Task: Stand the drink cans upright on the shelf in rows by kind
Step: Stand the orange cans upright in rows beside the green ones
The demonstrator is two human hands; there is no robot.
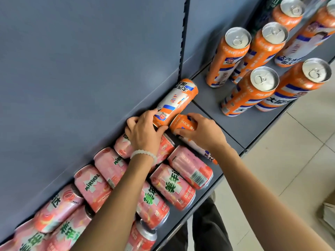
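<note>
Orange cans lie gripped: left hand (pixel 145 131) fingers curl round one (pixel 176 102), right hand (pixel 203 132) another (pixel 183 124).

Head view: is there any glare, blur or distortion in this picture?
Head view: wide-angle distortion makes the upright tall orange cans lean outward; glare brightens their silver lids; the far top-right corner is soft; the pink lying cans look sharp.

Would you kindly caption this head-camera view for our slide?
Both hands, left and right, grip toppled orange cans beside upright ones.
</note>
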